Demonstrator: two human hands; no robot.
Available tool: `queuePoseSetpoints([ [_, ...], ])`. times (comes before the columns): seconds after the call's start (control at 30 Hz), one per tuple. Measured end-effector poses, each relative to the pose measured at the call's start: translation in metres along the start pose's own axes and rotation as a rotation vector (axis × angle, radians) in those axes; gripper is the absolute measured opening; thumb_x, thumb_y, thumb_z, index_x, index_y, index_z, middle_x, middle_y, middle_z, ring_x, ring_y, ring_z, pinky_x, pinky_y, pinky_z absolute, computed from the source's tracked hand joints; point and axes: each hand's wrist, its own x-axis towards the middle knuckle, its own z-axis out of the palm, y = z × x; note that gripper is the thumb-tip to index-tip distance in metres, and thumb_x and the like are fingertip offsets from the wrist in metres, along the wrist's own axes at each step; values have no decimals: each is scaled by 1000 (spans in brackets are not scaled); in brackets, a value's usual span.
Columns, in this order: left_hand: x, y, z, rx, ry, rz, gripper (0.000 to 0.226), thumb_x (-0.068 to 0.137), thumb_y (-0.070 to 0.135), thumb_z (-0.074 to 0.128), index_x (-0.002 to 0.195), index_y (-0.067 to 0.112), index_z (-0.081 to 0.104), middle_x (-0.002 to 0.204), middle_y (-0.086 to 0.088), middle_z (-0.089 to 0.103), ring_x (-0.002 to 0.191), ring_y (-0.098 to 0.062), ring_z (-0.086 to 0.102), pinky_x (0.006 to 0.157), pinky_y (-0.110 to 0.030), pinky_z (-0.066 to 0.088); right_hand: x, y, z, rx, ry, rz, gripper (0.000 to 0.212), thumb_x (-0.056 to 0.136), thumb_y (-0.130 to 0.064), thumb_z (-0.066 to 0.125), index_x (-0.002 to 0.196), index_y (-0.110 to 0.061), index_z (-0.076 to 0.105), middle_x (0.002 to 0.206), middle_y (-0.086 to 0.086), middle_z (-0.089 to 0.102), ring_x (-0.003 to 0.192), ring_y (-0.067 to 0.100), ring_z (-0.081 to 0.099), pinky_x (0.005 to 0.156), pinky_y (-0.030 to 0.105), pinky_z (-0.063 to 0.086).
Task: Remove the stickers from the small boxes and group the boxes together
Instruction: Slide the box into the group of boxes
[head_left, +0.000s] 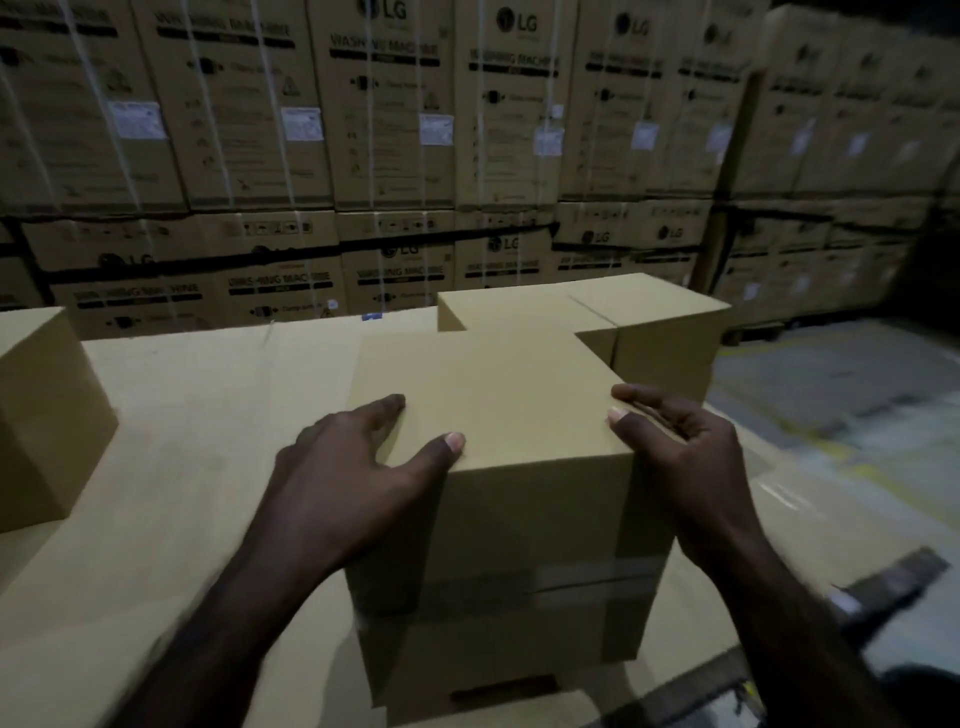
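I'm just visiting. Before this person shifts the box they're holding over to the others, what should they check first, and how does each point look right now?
1. Both hands on the box: ok. The left hand is on its near left top corner, the right hand on its right edge.
2. Firm grip: cannot tell; the fingers lie on the surface, and the picture is blurred.
3. Sticker removed: cannot tell. The top looks bare, but pale tape or a label crosses the front face.
4. Grouped boxes within reach: ok, right behind the held box.
5. Lone box at far left out of the way: ok.
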Motion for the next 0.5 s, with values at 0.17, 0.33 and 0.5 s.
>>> queuePoseSetpoints([
  [0.17, 16, 56, 51, -35, -36, 125, 80, 77, 71, 53, 146, 31, 40, 146, 1, 45, 128, -23, 46, 95, -36, 44, 27, 14, -72, -58, 129, -19, 20, 80, -32, 74, 100, -34, 74, 109, -13, 70, 106, 13, 62, 88, 43, 54],
  [0.33, 42, 114, 120, -71, -101, 156, 83, 77, 75, 51, 147, 33, 36, 147, -1, 44, 130, -25, 45, 98, -39, 45, 72, 45, -145, -80, 192, -1, 14, 83, -24, 72, 95, -28, 76, 104, -6, 72, 99, 18, 64, 81, 41, 52],
  [0.5, 69, 169, 203, -148, -183, 130, 87, 75, 79, 50, 148, 34, 32, 149, -3, 41, 133, -27, 41, 101, -47, 45, 129, 82, -220, -87, 166, 44, 14, 84, -21, 70, 95, -27, 76, 107, -3, 70, 101, 20, 62, 80, 41, 49],
])
